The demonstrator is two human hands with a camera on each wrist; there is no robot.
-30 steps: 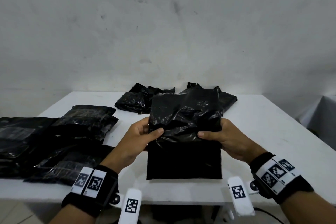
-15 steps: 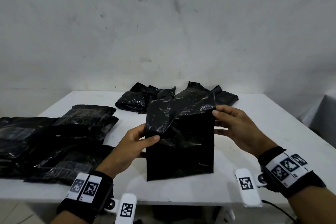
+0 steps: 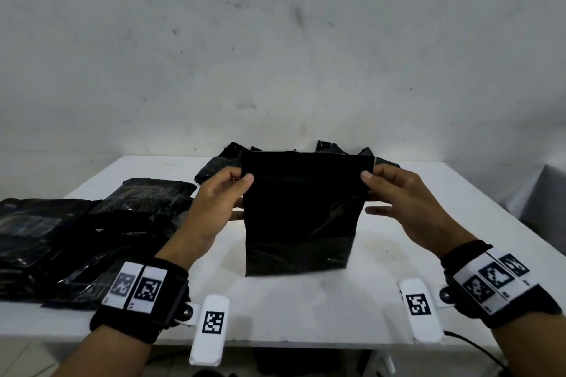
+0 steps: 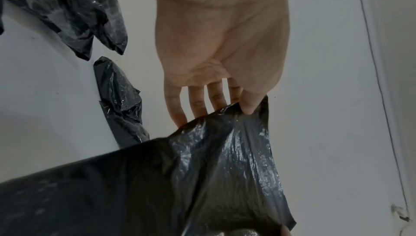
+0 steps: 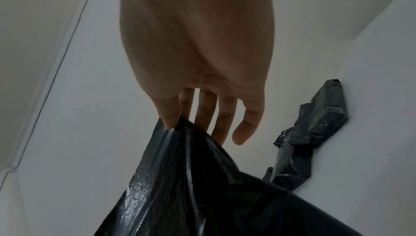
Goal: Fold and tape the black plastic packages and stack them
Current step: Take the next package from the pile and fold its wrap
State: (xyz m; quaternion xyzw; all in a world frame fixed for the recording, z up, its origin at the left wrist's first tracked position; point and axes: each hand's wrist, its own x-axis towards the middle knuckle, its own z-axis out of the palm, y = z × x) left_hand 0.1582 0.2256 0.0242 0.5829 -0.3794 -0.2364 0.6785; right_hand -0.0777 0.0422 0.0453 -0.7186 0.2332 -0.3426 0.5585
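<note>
A black plastic package [image 3: 301, 214] hangs stretched flat between both hands, its lower edge near the white table [image 3: 444, 199]. My left hand [image 3: 228, 190] pinches its upper left corner, thumb in front. My right hand [image 3: 384, 185] pinches the upper right corner the same way. The left wrist view shows the thumb and fingers [image 4: 247, 104] clamping the bag's edge [image 4: 225, 151]. In the right wrist view the thumb [image 5: 170, 115] pinches the glossy plastic [image 5: 180, 177], with the other fingers spread behind it.
A heap of black packages [image 3: 76, 232] lies on the table's left side. More crumpled black bags [image 3: 220, 162] sit at the table's far middle, behind the held one. A grey wall rises behind the table, and a grey cloth-covered surface [image 3: 548, 196] is at the far right.
Both hands slid up from the package's middle to its top corners. The crumpled upper flap has been pulled up and stretched flat.
</note>
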